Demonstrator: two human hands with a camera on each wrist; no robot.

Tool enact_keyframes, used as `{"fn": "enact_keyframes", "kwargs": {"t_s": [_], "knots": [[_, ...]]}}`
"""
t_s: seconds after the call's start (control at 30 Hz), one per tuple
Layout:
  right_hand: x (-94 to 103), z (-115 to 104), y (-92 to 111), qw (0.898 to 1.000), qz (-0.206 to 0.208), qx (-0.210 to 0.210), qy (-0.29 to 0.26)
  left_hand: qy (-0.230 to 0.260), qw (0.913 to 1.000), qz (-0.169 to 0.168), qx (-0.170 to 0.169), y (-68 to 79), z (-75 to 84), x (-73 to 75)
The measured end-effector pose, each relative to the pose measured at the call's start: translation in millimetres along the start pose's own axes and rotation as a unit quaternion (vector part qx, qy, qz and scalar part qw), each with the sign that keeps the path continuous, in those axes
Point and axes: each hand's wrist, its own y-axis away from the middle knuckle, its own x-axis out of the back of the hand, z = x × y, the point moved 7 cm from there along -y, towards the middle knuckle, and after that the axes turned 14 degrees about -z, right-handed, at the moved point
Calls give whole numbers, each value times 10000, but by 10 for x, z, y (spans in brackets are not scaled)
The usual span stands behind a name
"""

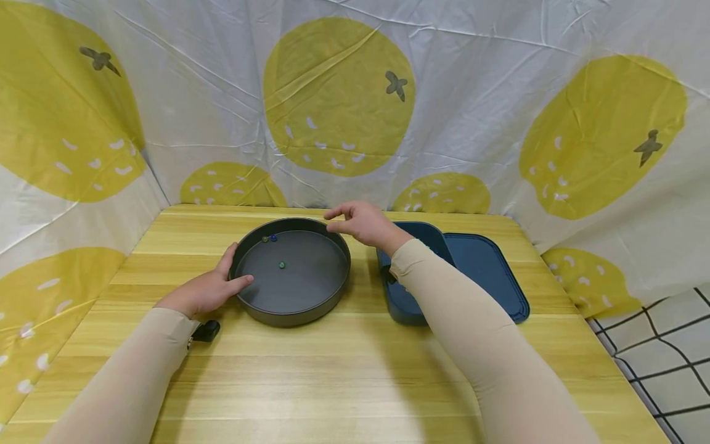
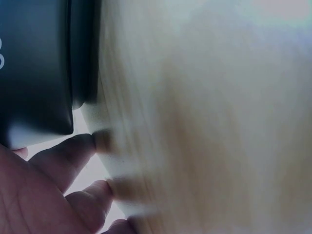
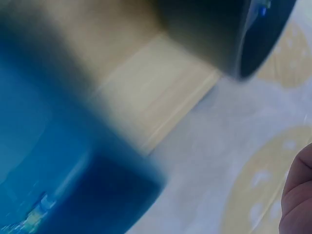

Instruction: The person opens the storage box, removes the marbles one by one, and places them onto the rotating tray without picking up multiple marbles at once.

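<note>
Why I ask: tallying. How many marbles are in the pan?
3 visible: green marble near the middle, blue marble and brownish marble toward the back left. Others may be hidden.

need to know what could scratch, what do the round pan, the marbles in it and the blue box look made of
Round pan: probably metal with a dark grey matte coating, judging by its thin rim and dull sheen. Marbles: likely glass, glossy and coloured, though too small to be sure. Blue box: seems moulded plastic, smooth, with rounded corners and even colour.
</note>
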Motion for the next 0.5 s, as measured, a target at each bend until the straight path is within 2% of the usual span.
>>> {"fn": "enact_keyframes", "kwargs": {"t_s": [0.27,0.5], "knots": [[412,616,257,9964,459,-638,-316,-1,10000,-9,-8,-4,7,1],[559,1048,409,9927,571,-1052,152,-29,10000,-6,17,13,39,-2]]}}
